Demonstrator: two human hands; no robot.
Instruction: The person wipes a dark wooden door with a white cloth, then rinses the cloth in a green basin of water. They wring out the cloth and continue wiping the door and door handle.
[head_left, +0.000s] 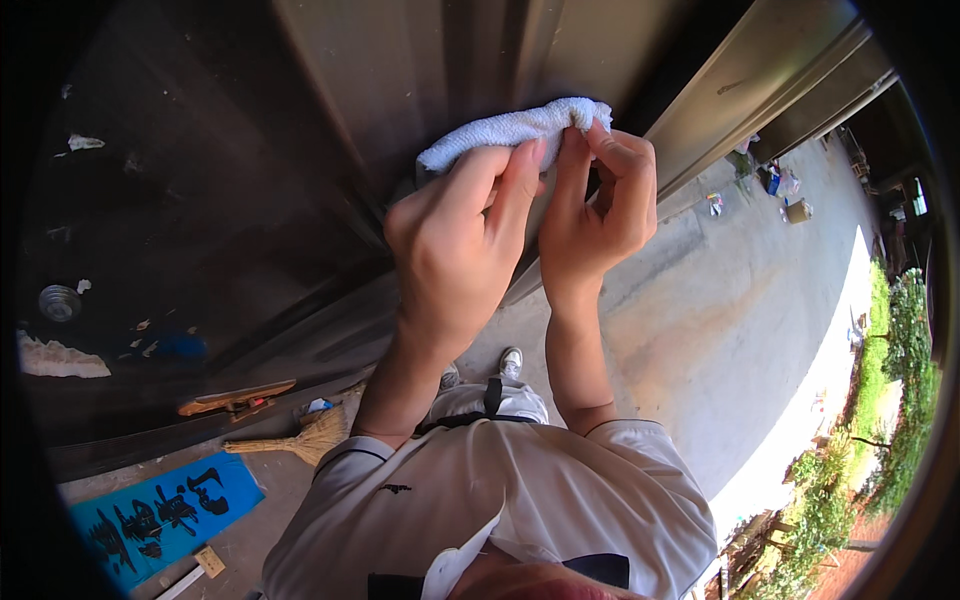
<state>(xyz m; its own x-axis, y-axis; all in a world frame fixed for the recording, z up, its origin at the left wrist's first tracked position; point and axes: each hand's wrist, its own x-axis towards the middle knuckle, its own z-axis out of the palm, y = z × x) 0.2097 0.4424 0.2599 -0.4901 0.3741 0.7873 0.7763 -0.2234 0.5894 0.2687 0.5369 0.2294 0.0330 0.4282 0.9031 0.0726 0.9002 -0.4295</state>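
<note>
A white cloth [500, 130], rolled into a long bundle, is held up in front of a dark metal door [400, 60]. My left hand [460, 230] pinches its lower edge near the middle, thumb and fingers closed. With thumb and forefinger, my right hand [605, 190] grips the cloth near its right end. Both hands are close together, their wrists raised in front of my chest. I cannot tell whether the cloth touches the door behind it.
On the left are a dark panel with torn paper scraps [65, 355], a straw broom [305, 440] and a blue banner [170, 510]. Concrete floor [690, 300] spreads to the right, with a small cardboard box [798, 211] farther off. Green shrubs [815, 490] grow beyond the sunlit edge.
</note>
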